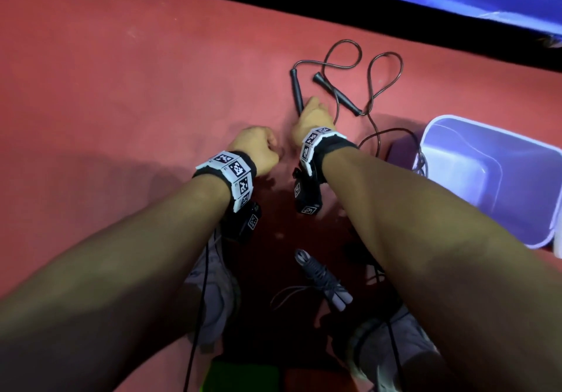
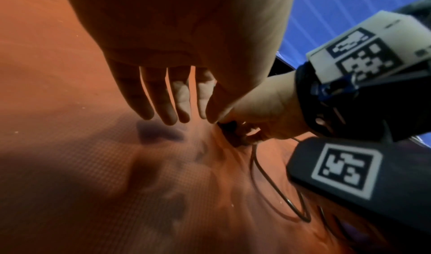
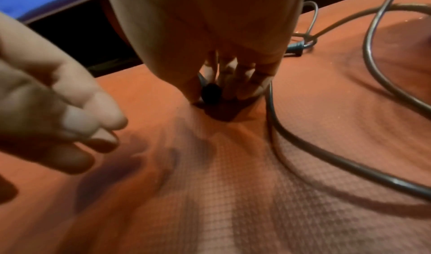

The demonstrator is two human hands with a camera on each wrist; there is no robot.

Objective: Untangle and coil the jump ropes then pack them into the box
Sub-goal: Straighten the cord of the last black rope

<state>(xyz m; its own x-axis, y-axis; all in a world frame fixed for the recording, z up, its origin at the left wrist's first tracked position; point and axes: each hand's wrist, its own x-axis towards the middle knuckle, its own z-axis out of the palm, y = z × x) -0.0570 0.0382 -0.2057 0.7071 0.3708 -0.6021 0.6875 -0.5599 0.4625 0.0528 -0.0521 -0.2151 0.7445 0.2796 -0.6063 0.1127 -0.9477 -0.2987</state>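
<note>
Gripping near end of handle [image 1: 297, 92] pointing away, right hand [image 1: 311, 116].

Both forearms are bare, with no sleeves in sight. Just behind the left hand [image 1: 258, 145] sits a black wristband [image 1: 226, 175] ringed with white square tiles, each printed with a black-and-white code. The right hand [image 1: 313, 114] has a matching band [image 1: 322, 145]. Under each wrist hangs a black boxy camera unit [image 1: 307, 194] carrying its own code sticker. Thin black cables [image 1: 200, 285] trail back from them. Grey sneakers [image 1: 213, 294] cover the feet.
</note>
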